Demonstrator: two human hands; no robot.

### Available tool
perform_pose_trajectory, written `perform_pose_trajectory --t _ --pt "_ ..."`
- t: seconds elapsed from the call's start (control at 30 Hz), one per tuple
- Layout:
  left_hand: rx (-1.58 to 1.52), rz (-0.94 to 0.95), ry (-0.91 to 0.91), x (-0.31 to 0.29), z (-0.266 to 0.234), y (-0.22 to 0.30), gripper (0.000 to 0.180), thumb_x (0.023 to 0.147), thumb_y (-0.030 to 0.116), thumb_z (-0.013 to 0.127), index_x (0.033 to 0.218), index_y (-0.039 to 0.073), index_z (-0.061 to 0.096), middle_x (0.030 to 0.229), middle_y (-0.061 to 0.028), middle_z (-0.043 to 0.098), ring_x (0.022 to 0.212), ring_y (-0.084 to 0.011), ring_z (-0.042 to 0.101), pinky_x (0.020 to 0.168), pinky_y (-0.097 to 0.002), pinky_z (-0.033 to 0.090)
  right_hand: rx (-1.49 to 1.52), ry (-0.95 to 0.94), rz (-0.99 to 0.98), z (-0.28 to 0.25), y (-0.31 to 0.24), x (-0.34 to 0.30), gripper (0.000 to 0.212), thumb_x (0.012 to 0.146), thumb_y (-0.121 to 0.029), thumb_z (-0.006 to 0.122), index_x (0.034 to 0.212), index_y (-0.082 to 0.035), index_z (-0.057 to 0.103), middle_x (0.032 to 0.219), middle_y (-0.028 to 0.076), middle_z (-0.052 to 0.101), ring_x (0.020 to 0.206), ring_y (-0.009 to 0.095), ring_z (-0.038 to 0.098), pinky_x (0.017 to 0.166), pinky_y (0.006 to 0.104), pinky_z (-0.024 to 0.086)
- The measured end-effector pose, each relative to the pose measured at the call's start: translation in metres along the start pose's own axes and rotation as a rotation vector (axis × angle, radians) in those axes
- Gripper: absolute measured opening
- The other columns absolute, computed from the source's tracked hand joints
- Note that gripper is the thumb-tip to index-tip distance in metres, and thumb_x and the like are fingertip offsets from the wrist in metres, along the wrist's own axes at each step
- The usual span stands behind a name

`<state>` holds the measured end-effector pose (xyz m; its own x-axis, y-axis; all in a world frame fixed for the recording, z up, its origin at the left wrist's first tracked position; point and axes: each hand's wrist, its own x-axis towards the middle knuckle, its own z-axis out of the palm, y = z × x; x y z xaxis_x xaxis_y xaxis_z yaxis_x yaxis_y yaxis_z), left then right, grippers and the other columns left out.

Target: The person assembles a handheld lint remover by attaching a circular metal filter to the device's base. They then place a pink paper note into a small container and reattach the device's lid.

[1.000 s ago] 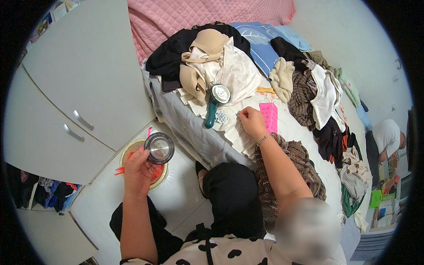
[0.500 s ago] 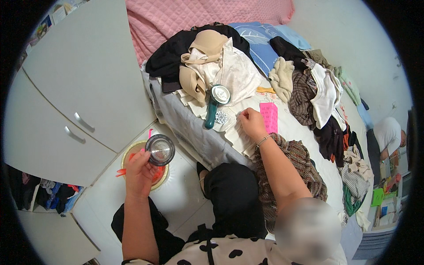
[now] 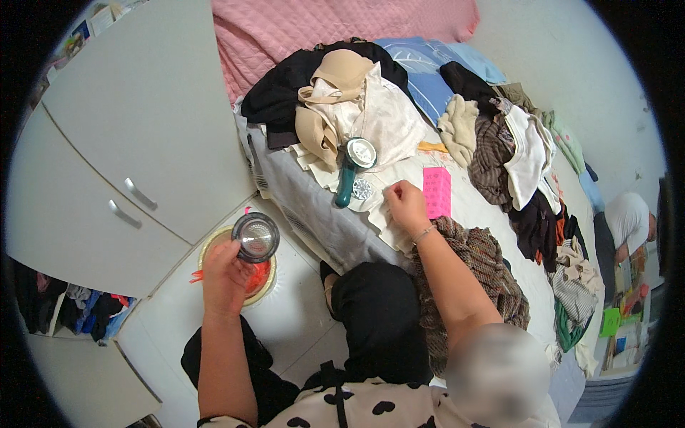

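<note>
My left hand (image 3: 227, 282) grips a round perforated metal mesh cover with a black rim (image 3: 255, 238) by its edge. It is held up over a waste bin (image 3: 268, 284) on the floor. My right hand (image 3: 408, 207) rests at the bed, fingers pinched together over the cream cloth (image 3: 385, 217); whatever is between them is hidden. Just left of that hand lies a small round metal blade piece (image 3: 362, 189). Beyond it is a dark green fabric shaver (image 3: 347, 175), its round pale head uncovered. A bright pink box (image 3: 437, 192) lies to the right of my right hand.
A beige bra (image 3: 341, 75) and black clothes (image 3: 267, 100) are piled at the back. A brown knitted garment (image 3: 474, 267) lies by my right forearm, and more clothes (image 3: 528, 150) run along the right. Grey-white cabinets (image 3: 135, 128) stand left. Another person (image 3: 628, 221) bends at far right.
The mesh cover has tilted slightly and shifted a little up and left in my left hand. My right hand stays nearly where it was, fingers still pinched.
</note>
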<state>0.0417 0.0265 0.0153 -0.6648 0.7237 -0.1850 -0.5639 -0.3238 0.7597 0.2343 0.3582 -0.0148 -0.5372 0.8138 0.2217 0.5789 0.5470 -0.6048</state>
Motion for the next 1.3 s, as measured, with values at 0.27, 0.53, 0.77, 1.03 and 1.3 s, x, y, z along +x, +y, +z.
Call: perform_pose_trajectory --t 0.27,0.53,0.77,1.03,1.3 --pt "-0.135 0.156 0.136 -0.013 -0.013 0.034 0.013 0.093 0.016 0.055 0.092 0.004 0.059 0.087 -0.0044 0.065 0.076 -0.0111 0.061 0.065 -0.0254 0.049 0.624 -0.196 -0.147 0.009 -0.111 -0.042 0.013 0.089 -0.013 0.061 0.086 0.000 0.060 0.074 0.006 0.060 0.066 0.011 0.054 0.061 0.0266 0.046" --pt "-0.222 0.237 0.213 -0.016 -0.032 0.050 0.014 0.093 0.017 0.056 0.094 0.004 0.060 0.085 -0.0056 0.066 0.073 -0.0124 0.060 0.066 -0.0260 0.048 0.378 -0.399 -0.502 0.137 -0.184 -0.083 0.012 0.085 -0.013 0.062 0.089 -0.003 0.067 0.083 0.016 0.065 0.072 0.029 0.062 0.067 0.0360 0.049" --pt "-0.223 0.257 0.233 -0.021 -0.043 0.061 0.016 0.091 0.020 0.058 0.088 0.004 0.058 0.081 -0.0053 0.063 0.069 -0.0131 0.056 0.066 -0.0273 0.046 0.152 -0.603 -0.350 0.187 -0.211 -0.097 0.019 0.078 -0.025 0.069 0.085 -0.008 0.069 0.085 0.016 0.065 0.079 0.032 0.064 0.071 0.0407 0.051" --pt "-0.243 0.272 0.195 -0.018 -0.047 0.056 0.014 0.091 0.018 0.058 0.094 0.004 0.059 0.085 -0.0053 0.065 0.071 -0.0130 0.058 0.068 -0.0282 0.048 0.287 -0.776 -0.260 0.184 -0.201 -0.095 0.015 0.083 -0.019 0.070 0.092 -0.008 0.070 0.078 0.006 0.067 0.070 0.015 0.062 0.067 0.0286 0.049" --pt "-0.238 0.295 0.251 -0.016 -0.036 0.053 0.015 0.089 0.017 0.061 0.090 0.003 0.058 0.083 -0.0065 0.062 0.069 -0.0140 0.057 0.065 -0.0286 0.047 0.365 -0.822 -0.163 0.178 -0.194 -0.093 0.016 0.085 -0.017 0.070 0.081 -0.002 0.066 0.073 -0.001 0.063 0.067 0.007 0.054 0.063 0.0251 0.047"
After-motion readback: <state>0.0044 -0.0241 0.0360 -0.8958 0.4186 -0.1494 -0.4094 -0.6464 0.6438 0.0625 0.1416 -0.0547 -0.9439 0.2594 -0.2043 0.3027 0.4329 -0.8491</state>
